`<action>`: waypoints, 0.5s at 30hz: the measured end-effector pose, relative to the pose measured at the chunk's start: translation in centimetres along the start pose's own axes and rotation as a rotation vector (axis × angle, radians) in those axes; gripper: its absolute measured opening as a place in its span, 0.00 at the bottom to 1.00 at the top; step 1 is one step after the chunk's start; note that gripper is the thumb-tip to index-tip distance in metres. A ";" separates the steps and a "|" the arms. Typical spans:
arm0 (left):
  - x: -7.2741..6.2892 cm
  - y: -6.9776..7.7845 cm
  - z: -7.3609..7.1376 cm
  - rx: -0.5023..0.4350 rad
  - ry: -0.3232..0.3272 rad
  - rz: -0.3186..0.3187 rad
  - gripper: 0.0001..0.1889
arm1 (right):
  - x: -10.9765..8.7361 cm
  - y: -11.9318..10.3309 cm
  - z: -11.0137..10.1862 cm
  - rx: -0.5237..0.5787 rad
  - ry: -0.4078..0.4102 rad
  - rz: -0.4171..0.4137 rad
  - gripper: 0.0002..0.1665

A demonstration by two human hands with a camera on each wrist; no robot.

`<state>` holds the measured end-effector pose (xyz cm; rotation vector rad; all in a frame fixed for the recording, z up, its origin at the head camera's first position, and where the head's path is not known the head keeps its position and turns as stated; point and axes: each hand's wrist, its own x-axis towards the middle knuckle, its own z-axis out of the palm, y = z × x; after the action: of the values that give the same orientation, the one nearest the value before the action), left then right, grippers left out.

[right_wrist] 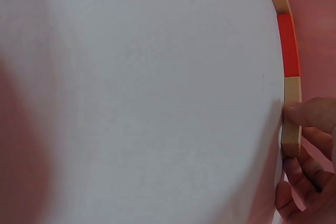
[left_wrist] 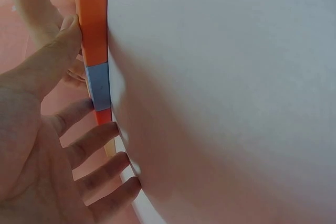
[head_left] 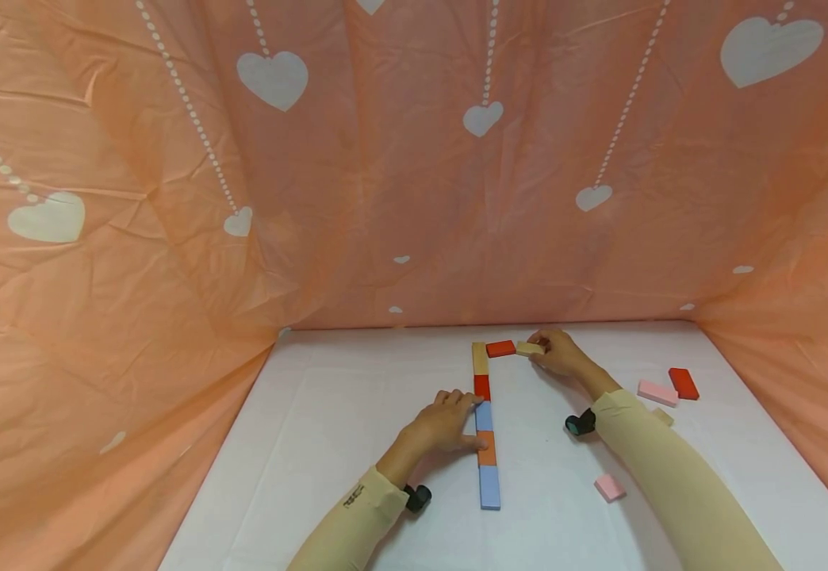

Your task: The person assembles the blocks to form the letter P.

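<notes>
Left hand (head_left: 444,424) spread at five-block column (head_left: 484,417); right hand (head_left: 562,354) pinching wooden block (head_left: 526,349) beside one red block (head_left: 501,349); four loose blocks (head_left: 657,392).

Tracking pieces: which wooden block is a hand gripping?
The wooden block in the right hand, right of the farthest red block; the one left of that red block and the loose one by the right sleeve aren't held.

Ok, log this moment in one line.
left hand: touching block column | right hand: gripping wooden block beside red block | nearer pink block: lying apart
</notes>
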<state>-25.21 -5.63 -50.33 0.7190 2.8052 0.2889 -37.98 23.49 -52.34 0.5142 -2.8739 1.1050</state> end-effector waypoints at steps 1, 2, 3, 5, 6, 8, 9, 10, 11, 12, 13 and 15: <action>0.0 0.0 0.0 0.000 0.001 0.001 0.44 | 0.0 0.0 0.0 -0.001 -0.001 0.002 0.15; 0.0 0.0 0.0 0.000 0.001 0.002 0.44 | 0.0 0.0 0.0 0.003 -0.002 0.009 0.15; 0.0 0.0 0.0 -0.001 0.001 0.003 0.44 | 0.0 0.0 0.0 0.007 -0.004 0.015 0.15; 0.0 0.0 0.0 -0.002 0.001 0.006 0.44 | 0.0 0.0 0.0 0.008 -0.005 0.024 0.15; 0.0 0.0 0.0 -0.002 0.000 0.007 0.44 | -0.1 0.0 -0.1 0.011 -0.005 0.027 0.15; 0.1 -0.1 0.1 -0.001 -0.004 0.004 0.44 | -0.1 -0.1 -0.1 0.016 -0.005 0.027 0.15; 0.1 -0.1 0.1 -0.002 -0.003 0.005 0.44 | -0.1 -0.1 -0.1 0.016 -0.004 0.026 0.15; 0.1 -0.1 0.0 -0.003 -0.002 0.004 0.44 | -0.1 -0.1 -0.1 0.016 -0.003 0.024 0.15; 0.1 -0.1 0.0 -0.005 -0.001 0.003 0.43 | -0.1 -0.1 -0.1 0.015 -0.002 0.022 0.15; 0.1 -0.1 0.0 -0.005 -0.002 0.001 0.43 | -0.1 -0.1 -0.1 0.016 -0.001 0.021 0.15; 0.1 -0.1 0.0 -0.006 -0.002 -0.001 0.43 | -0.1 -0.2 -0.1 0.017 0.001 0.020 0.15; 0.1 0.0 0.0 -0.006 -0.001 -0.003 0.44 | -0.1 -0.2 -0.1 0.021 0.003 0.024 0.15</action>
<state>-25.32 -5.62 -50.32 0.7132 2.8031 0.2968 -37.87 23.44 -52.12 0.4793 -2.8763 1.1401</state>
